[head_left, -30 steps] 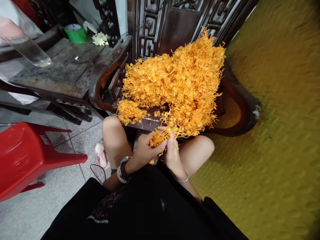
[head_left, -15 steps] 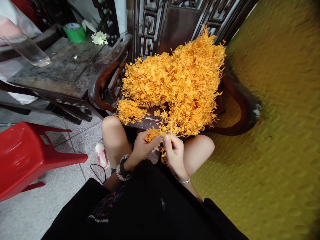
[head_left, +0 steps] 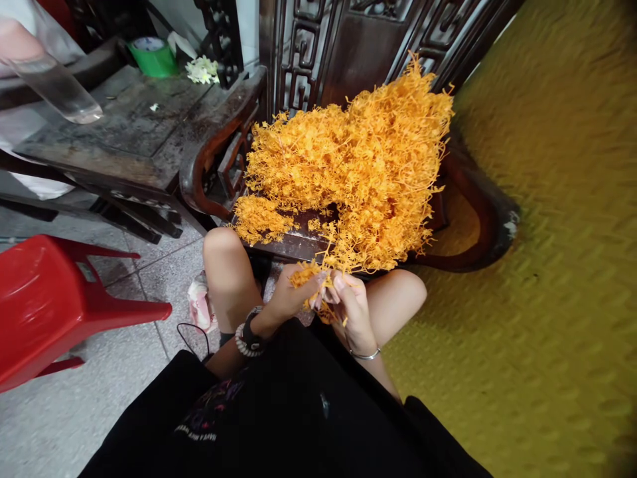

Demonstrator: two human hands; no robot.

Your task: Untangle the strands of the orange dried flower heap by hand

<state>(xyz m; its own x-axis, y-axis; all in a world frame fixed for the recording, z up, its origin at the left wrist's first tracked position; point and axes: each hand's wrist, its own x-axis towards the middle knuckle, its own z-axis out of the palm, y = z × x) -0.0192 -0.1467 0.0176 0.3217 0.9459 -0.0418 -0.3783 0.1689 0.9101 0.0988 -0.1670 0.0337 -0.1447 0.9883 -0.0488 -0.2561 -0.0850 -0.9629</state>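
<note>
My left hand [head_left: 292, 292] is closed around a small bunch of orange frilly sprigs [head_left: 302, 275], with bits poking out above and below the fingers. Close against it, my right hand [head_left: 352, 300] pinches at a thin orange sprig, its fingertips meeting those of the left; the exact grip is partly hidden. Just beyond both hands a big heap of the same curly orange sprigs [head_left: 348, 159] covers much of a dark carved wooden chair [head_left: 293, 247]. A smaller orange clump [head_left: 261, 219] lies on the seat's left front.
At left stands a dark wooden side table [head_left: 119, 143] with a green tape roll [head_left: 154, 60] and pale flowers [head_left: 202, 70]. Another person's hand [head_left: 17, 41] holds a clear cup [head_left: 60, 86] over it. A red plastic stool [head_left: 54, 299] is lower left; a yellow textured surface [head_left: 537, 318] fills the right.
My right fingers have shifted slightly down and right, and the two hands' fingertips now overlap more. The view has tilted a little; the heap stays put.
</note>
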